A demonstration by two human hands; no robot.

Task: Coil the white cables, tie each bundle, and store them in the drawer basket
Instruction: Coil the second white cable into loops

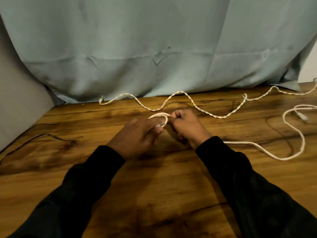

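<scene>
seemingly both hands pinch a smooth white cable loop.

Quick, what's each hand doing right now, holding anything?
Left hand: holds the first loop of the white cable.
Right hand: fingers curled, pinching the same cable beside the loop.

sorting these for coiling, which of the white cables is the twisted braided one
The twisted cable lying in waves along the curtain, untouched. The smooth cable trails right from the hands.
</scene>
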